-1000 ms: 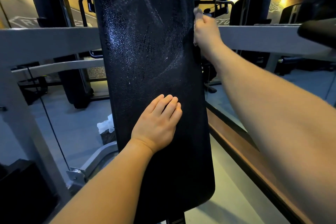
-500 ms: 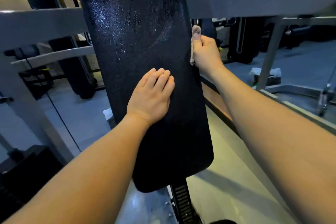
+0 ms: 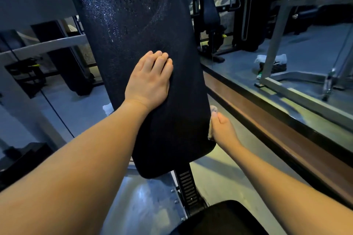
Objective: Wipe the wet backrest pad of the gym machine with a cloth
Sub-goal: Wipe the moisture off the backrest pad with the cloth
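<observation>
The left hand lies flat, fingers straight and together, on the front of the black backrest pad, about halfway down. The right hand grips a pale cloth, thumb on top, and presses it against the pad's right edge near the lower corner. Fine droplets glisten on the pad's upper part. Below the pad a notched black post runs down beside a dark seat cushion.

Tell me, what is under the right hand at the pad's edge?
A pale cloth shows between the right hand and the backrest pad; the hand hides most of it.
</observation>
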`<act>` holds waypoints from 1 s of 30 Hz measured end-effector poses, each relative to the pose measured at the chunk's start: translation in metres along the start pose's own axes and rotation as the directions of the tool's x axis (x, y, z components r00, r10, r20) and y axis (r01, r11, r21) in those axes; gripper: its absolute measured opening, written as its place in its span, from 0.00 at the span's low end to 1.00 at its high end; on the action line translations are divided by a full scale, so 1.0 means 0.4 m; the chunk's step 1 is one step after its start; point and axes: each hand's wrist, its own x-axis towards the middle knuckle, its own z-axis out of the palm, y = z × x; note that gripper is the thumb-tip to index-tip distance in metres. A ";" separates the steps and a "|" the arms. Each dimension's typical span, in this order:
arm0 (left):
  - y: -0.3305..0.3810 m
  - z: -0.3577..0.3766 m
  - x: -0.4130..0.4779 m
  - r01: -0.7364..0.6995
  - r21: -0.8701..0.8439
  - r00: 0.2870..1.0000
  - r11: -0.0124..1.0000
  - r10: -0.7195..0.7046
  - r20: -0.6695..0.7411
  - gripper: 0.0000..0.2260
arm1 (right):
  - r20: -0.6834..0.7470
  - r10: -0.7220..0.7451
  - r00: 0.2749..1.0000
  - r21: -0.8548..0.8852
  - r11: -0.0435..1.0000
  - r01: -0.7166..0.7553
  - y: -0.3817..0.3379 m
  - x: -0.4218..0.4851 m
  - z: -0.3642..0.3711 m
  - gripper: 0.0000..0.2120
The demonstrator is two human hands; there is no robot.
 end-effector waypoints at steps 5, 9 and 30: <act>-0.004 0.004 0.000 -0.004 0.007 1.000 1.000 0.004 0.004 0.17 | -0.123 -0.102 0.987 0.182 0.976 0.123 -0.211 0.123 -0.019 0.23; 0.001 0.004 0.000 -0.007 0.004 1.000 1.000 0.007 -0.010 0.16 | -0.207 -0.191 0.960 0.170 0.959 0.228 -0.265 0.168 -0.015 0.22; -0.005 -0.009 0.006 -0.005 -0.019 0.999 1.000 0.006 0.045 0.18 | -0.136 0.006 0.991 0.239 0.971 0.027 -0.222 0.167 -0.024 0.25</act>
